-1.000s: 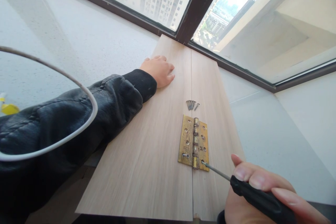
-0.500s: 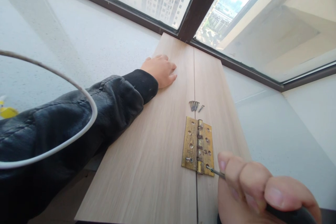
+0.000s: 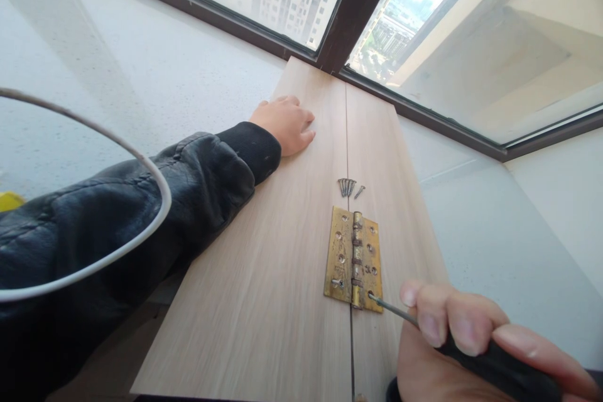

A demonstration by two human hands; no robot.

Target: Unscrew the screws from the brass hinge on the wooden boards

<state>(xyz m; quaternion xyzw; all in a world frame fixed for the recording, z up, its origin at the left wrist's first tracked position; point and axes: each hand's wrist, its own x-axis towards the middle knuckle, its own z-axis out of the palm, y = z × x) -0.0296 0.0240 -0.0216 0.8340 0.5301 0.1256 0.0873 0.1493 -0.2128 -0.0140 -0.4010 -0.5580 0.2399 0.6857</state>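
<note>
My right hand [image 3: 475, 333] is wrapped around the black handle of a screwdriver [image 3: 398, 313]. Its tip meets the lowest hole of the right leaf of a brass hinge [image 3: 340, 251]; whether a screw sits there is too small to tell. The hinge lies open across the seam between two light wood boards [image 3: 264, 276]. A screw [image 3: 337, 282] sticks up, tilted, at the left leaf's lowest hole. Just beyond the hinge lie several screws [image 3: 347, 187] in a row. My left hand [image 3: 285, 125] rests on the left board, fingers partly spread and holding nothing.
A white cable [image 3: 162, 217] loops in front of my left sleeve. Dark window frames [image 3: 336, 19] border the far end of the boards. White speckled surface [image 3: 188, 69] extends to the left, with a yellow thing [image 3: 10, 201] at the edge.
My right hand has shifted slightly right and loosened around the screwdriver, showing more of the shaft and handle. The tip stays at the same hinge hole. My left hand has stayed on the board.
</note>
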